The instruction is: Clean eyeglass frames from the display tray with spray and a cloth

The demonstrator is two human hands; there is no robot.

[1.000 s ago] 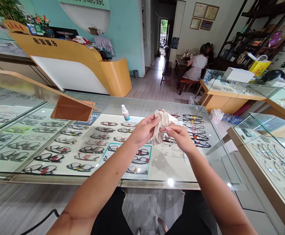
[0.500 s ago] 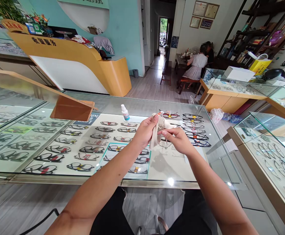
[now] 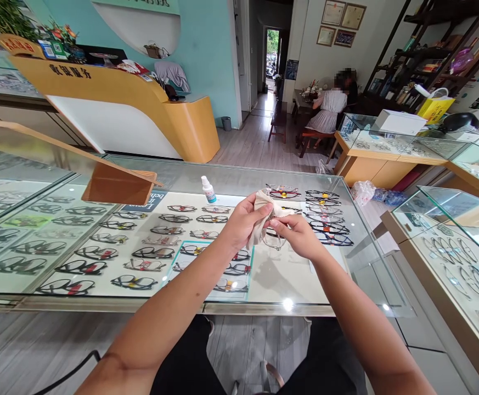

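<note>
Above the glass counter, my left hand (image 3: 245, 218) is closed on a pale beige cloth (image 3: 259, 231), thumb on top. The cloth wraps part of a pair of eyeglasses (image 3: 275, 241); one thin-rimmed lens shows below it, and the rest is covered by cloth and fingers. My right hand (image 3: 299, 233) pinches the eyeglasses near the middle of the frame, its fingertips close to the left thumb. A small white spray bottle (image 3: 208, 190) with a blue label stands on the counter, left of my hands.
The glass display counter (image 3: 305, 310) holds rows of eyeglass frames (image 3: 152, 252). A wooden-based panel (image 3: 118, 184) stands at left. More display cases (image 3: 440, 274) line the right. Behind are a yellow reception desk (image 3: 193, 126) and a seated person (image 3: 330, 107) at a table.
The cloth now covers more of the upper part of the eyeglasses, and my left thumb has shifted right over it. The view has moved very slightly.
</note>
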